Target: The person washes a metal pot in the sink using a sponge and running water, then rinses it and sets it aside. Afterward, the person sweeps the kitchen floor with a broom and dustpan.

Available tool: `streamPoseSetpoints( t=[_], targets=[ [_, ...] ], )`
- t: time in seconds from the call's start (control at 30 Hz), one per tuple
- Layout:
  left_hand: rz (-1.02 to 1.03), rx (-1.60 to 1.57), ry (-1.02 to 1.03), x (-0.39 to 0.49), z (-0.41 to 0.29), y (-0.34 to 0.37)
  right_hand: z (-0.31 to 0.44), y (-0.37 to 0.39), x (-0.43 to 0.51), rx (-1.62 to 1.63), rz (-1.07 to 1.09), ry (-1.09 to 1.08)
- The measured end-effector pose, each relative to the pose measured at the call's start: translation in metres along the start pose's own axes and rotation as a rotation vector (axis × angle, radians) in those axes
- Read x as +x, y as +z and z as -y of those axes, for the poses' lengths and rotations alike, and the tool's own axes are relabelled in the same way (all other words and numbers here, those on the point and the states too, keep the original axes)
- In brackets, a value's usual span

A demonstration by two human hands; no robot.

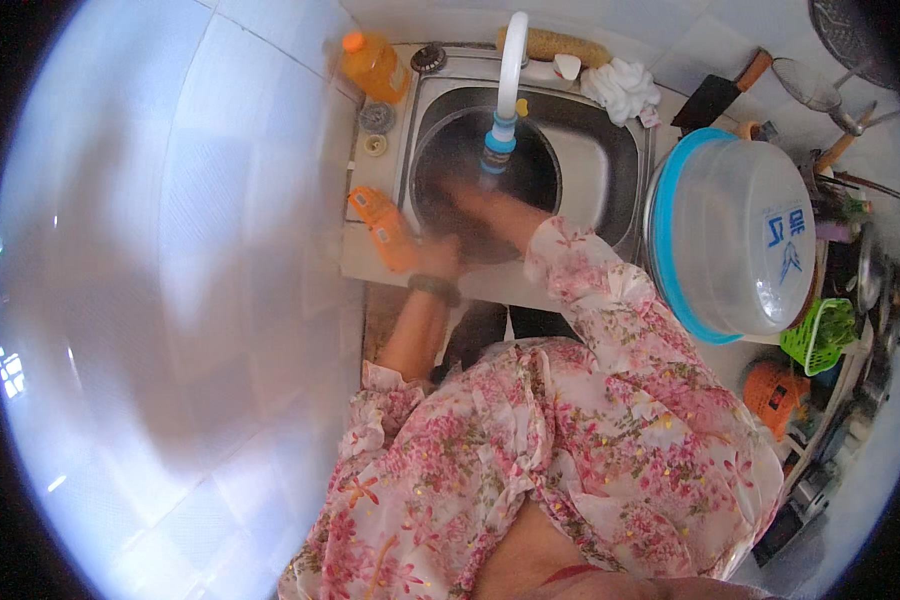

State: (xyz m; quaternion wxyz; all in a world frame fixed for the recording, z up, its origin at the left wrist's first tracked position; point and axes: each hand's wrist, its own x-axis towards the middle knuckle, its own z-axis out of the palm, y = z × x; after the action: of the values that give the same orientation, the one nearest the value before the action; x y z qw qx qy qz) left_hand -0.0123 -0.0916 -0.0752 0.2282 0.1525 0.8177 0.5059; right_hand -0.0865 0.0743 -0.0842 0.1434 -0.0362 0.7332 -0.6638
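Observation:
A large black pan (pixel 521 225) sits in the left part of the stainless steel sink (pixel 596 150), with its near edge over the front rim. My left hand (pixel 431 257), with a dark band at the wrist, is closed at the pan's near-left edge; blur hides the exact grip. Inside the pan is my right hand (pixel 471 201), blurred, its fingers hard to make out against the dark surface. Whether it holds anything cannot be seen. Right above it, the white faucet (pixel 511 67) ends in a blue-ringed filter nozzle (pixel 498 152). An orange packet (pixel 377 216) lies beside my left hand.
An orange-capped bottle (pixel 376 67), a steel scourer (pixel 377 118) and a drain strainer (pixel 428 58) stand at the back left. A white cloth (pixel 621 88) lies behind the sink. Rightward are a translucent blue-rimmed basin (pixel 735 232), a cleaver (pixel 709 100) and a green basket (pixel 799 349).

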Motion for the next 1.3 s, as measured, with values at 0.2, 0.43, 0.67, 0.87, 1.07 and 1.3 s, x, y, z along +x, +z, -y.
streamPoseSetpoints(
  t=[0.2, 0.43, 0.67, 0.87, 1.07, 1.3],
  targets=[
    [-0.266, -0.762, -0.736, -0.008, -0.054, 0.0, -0.003, -0.054, -0.012, -0.949, -0.073, -0.029],
    [-0.239, -0.213, -0.222, 0.001, 0.003, 0.018, -0.025, -0.019, -0.054, -1.156, 0.07, 0.43],
    [-0.182, -0.235, -0.159, -0.004, 0.009, 0.015, 0.048, 0.019, -0.065, 0.02, 0.342, 0.383],
    [-0.131, -0.47, -0.352, -0.007, -0.028, -0.008, 0.091, 0.005, -0.107, -0.155, 0.298, 0.256],
    [-0.387, -0.686, -0.546, -0.005, -0.097, -0.012, 0.056, -0.063, -0.11, -1.417, 0.497, 0.094],
    [-0.009, -0.204, -0.19, -0.004, -0.026, -0.022, 0.059, -0.045, -0.063, -0.939, -0.132, 0.267]
  ],
)
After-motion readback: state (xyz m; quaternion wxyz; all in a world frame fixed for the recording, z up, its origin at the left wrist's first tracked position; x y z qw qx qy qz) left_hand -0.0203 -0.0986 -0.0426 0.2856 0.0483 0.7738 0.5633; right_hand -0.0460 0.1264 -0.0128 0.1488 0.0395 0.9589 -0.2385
